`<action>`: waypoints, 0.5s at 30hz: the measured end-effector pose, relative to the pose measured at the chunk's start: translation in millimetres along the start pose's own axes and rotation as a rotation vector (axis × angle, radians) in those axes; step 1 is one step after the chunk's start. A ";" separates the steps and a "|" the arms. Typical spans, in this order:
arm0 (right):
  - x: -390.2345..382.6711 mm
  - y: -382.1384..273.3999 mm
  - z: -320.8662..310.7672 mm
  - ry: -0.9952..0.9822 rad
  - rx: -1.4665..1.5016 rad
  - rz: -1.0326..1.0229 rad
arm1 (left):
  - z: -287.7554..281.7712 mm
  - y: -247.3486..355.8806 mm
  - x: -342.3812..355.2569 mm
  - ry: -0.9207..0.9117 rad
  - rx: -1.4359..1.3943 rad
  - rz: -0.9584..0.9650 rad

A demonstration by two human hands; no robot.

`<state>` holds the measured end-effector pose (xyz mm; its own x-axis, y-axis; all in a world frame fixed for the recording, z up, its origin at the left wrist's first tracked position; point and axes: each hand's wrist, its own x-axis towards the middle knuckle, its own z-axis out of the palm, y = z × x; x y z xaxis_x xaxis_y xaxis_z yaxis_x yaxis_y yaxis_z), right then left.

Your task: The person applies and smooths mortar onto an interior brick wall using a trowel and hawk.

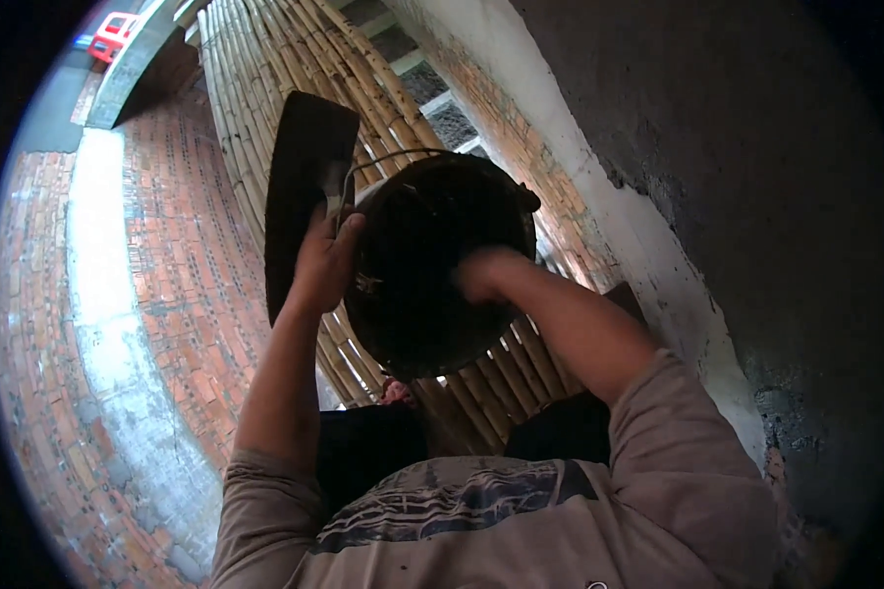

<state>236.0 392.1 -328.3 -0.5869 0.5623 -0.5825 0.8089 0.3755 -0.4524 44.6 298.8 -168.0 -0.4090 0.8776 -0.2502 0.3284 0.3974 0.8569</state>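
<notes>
My left hand (326,260) is closed on a dark plastering trowel (295,157), its long flat blade held upright at the left of a black bucket (403,324); the bucket's thin wire handle rises beside these fingers. My right hand (491,273) reaches down into the bucket's dark interior, blurred by motion, and what its fingers touch or hold is hidden. The bucket is round and grimy, over a platform of bamboo poles (246,69).
A rough, partly plastered wall (796,275) stands close at my right. Far down to the left lie a brick surface (177,255) with a pale strip (101,236) and a small red object (110,37). My dark-clad legs (363,437) rest below the bucket.
</notes>
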 end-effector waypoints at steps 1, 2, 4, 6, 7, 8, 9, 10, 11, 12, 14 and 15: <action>6.3 -7.4 -1.8 -0.013 -0.019 -0.009 | -2.0 1.3 3.6 -0.005 -0.008 -0.002; 10.0 -13.7 -2.6 -0.026 -0.038 -0.017 | -2.3 3.1 6.4 -0.011 -0.015 -0.003; 11.4 -18.1 -3.5 -0.054 -0.078 -0.047 | -1.7 8.8 6.6 -0.013 0.011 0.009; -5.2 -23.9 9.8 -0.085 -0.119 -0.076 | 1.3 12.5 6.1 -0.017 0.061 0.030; -13.7 -28.4 16.4 -0.099 -0.140 -0.090 | 1.8 13.2 6.0 -0.019 0.086 0.041; -15.5 -27.8 16.7 -0.112 -0.159 -0.101 | 3.3 12.3 6.0 -0.023 0.086 0.043; -15.8 -20.0 13.1 -0.125 -0.179 -0.112 | 4.5 9.7 5.0 -0.018 0.072 0.028; -10.1 -14.8 7.3 -0.139 -0.197 -0.123 | 5.5 6.2 3.9 -0.014 0.059 0.012; -5.3 -8.3 1.3 -0.154 -0.215 -0.135 | 6.1 3.3 2.9 -0.010 0.047 -0.003; -0.7 -3.9 -3.9 -0.168 -0.234 -0.146 | 6.3 1.5 2.8 -0.006 0.034 -0.019; 10.2 -21.2 -9.7 -0.195 -0.272 -0.174 | 2.5 6.7 2.0 -0.022 0.015 -0.022; 18.3 -34.3 -11.1 -0.208 -0.289 -0.175 | 3.9 9.3 5.2 -0.048 -0.012 -0.022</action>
<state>197.9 397.7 -315.8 -0.6872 0.3216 -0.6514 0.6554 0.6612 -0.3650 48.9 308.1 -163.0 -0.3744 0.8808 -0.2899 0.3097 0.4134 0.8563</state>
